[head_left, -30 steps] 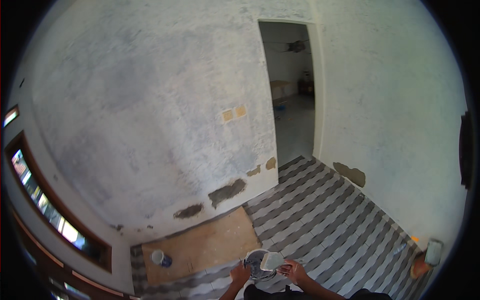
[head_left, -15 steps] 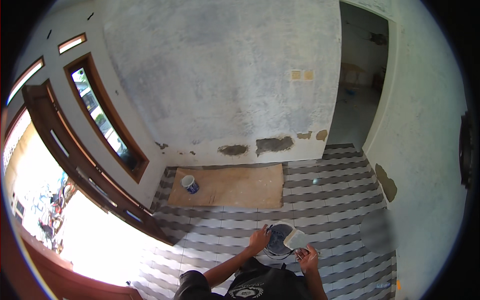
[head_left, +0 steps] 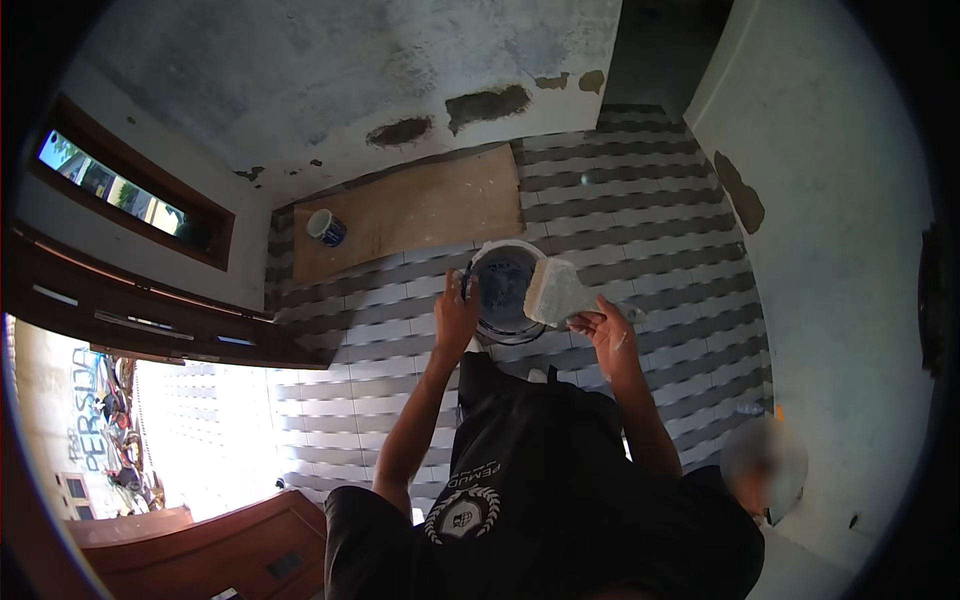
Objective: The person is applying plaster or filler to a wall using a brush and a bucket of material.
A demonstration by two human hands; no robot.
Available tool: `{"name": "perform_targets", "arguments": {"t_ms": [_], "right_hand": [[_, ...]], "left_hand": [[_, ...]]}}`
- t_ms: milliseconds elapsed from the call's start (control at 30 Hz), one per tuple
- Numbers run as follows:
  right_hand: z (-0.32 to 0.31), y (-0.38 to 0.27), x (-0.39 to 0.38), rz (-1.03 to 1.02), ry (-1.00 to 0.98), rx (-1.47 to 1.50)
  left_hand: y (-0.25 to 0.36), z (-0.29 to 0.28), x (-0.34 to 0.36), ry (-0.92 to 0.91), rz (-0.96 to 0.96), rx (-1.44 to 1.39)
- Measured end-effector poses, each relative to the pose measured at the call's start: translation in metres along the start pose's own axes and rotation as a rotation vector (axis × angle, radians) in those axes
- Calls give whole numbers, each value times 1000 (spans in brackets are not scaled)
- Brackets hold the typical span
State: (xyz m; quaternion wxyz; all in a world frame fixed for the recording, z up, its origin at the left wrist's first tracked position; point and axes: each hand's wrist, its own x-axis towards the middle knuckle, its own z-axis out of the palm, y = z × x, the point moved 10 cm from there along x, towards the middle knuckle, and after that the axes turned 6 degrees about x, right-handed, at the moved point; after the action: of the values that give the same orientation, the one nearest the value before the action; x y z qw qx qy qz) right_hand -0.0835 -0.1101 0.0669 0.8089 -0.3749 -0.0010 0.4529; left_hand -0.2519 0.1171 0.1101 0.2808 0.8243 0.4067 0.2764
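A bucket holding grey, paint-like stuff stands on the tiled floor in front of me. At its left rim, my left hand has its fingers closed around a thin dark thing, which I cannot make out clearly. My right hand grips the handle of a wide flat wall brush. The brush is coated in pale grey, and its cream bristle edge points left over the bucket's right side. Beyond my fingers, the end of its handle sticks out to the right.
A brown sheet lies along the patched wall, with a white and blue tub on its left end. An open wooden door stands on the left. A doorway is at the far right. Something blurred is at lower right.
The view has tipped downward, so the bucket and both hands appear higher and larger. Both hands keep their holds, and the brush stays by the bucket's right rim.
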Motion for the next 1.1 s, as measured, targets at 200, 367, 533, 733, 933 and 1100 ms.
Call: {"name": "perform_targets", "arguments": {"t_ms": [200, 367, 533, 733, 933, 1100], "right_hand": [[19, -34, -28, -139, 3, -133], [50, -61, -57, -247, -66, -294], [73, -80, -71, -311, -118, -237], [91, -112, -86, -430, -183, -262], [115, -121, -103, -475, -341, -267], [116, -122, -106, -494, -299, -223]], "left_hand": [[5, -13, -7, 6, 88, -94], [6, -22, -17, -59, 9, -183], [-1, -31, -23, -17, -18, -398], [68, -81, -28, 191, 237, -247], [90, -116, -33, 305, 223, -234], [103, -132, -40, 383, 257, -205]]}}
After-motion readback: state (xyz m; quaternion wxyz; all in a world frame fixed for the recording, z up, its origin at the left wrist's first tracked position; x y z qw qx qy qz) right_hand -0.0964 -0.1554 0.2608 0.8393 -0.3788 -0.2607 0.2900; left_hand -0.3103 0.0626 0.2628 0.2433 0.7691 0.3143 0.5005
